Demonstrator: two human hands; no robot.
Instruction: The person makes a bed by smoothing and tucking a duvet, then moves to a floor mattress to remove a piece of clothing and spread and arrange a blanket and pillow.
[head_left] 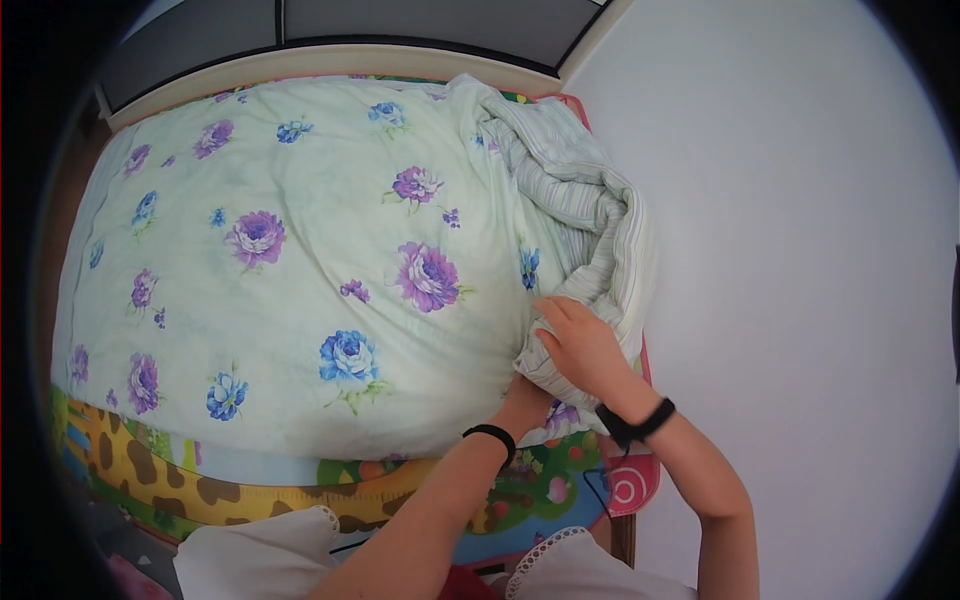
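Observation:
A pale green duvet cover (330, 210) with purple and blue flowers lies spread over a colourful play mat. Along its right side the cover is bunched around a striped layer (570, 200). My right hand (577, 340) rests on the striped fabric near the lower right corner, its fingers bent over the cloth. Just below it, my left hand (527, 400) reaches in under the fabric, and its fingers are hidden. Each wrist has a black band.
The colourful mat (250, 497) with a giraffe pattern shows along the near edge. A white wall (790, 250) rises on the right. Grey panels (400, 20) in a pale frame stand behind the bedding. A dark cable hangs near the lower right corner.

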